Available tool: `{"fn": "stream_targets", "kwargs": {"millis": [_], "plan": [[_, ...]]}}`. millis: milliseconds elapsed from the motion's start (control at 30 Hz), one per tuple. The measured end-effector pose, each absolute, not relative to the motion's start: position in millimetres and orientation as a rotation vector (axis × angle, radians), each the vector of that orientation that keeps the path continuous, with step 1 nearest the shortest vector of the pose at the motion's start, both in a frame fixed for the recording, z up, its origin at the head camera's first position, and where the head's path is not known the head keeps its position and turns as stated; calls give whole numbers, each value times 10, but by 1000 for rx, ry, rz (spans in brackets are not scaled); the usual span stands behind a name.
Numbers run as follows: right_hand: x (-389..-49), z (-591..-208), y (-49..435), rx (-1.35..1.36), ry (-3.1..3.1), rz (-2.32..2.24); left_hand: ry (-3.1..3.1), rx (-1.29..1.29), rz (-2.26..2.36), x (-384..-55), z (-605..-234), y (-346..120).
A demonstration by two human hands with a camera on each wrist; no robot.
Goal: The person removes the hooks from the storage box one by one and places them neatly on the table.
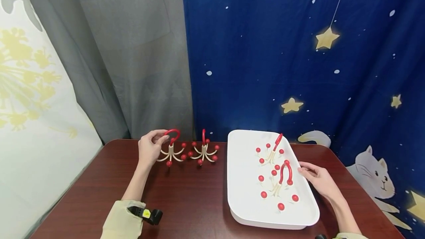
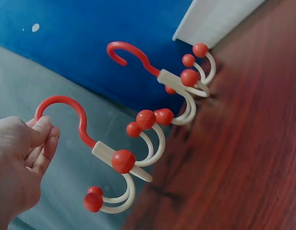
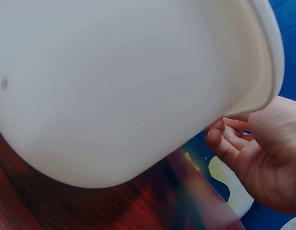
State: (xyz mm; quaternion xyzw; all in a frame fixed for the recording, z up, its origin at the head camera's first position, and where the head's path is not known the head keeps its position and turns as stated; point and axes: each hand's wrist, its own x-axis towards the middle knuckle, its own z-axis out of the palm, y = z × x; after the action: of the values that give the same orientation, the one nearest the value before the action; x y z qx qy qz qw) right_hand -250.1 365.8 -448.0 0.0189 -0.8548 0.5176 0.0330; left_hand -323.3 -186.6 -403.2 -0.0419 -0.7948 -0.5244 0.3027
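At the back left of the table, my left hand (image 1: 149, 149) pinches the red hook of a multi-arm hook hanger (image 1: 170, 151) between thumb and fingers. This hanger has curved cream arms tipped with red balls. Just right of it, a second matching hanger (image 1: 204, 150) stands upright, its hook untouched in the left wrist view. My right hand (image 1: 317, 180) grips the right rim of a white tray (image 1: 244, 180), with fingertips under the rim in the right wrist view. Inside the tray are two more such hangers, one farther back (image 1: 272, 156) and one nearer (image 1: 277, 189), both with leaning hooks.
The dark red-brown wooden table (image 1: 189, 198) ends at the back against a grey curtain (image 1: 142, 65) and a blue star-patterned curtain (image 1: 249, 65). A white patterned curtain (image 1: 40, 150) hangs along the left side. A strapped black device (image 1: 154, 216) sits on my left wrist.
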Motion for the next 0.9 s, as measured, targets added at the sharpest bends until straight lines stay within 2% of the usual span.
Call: {"fn": "stream_targets", "kwargs": {"millis": [433, 900], "plan": [[-2504, -4489, 3659, 42, -2606, 1634, -2113, -38, -1487, -3348, -4273, -1975], [-2484, -4484, 3646, 61, -2615, 1630, -2171, -4, -1486, -3349, -4282, -2022]]}}
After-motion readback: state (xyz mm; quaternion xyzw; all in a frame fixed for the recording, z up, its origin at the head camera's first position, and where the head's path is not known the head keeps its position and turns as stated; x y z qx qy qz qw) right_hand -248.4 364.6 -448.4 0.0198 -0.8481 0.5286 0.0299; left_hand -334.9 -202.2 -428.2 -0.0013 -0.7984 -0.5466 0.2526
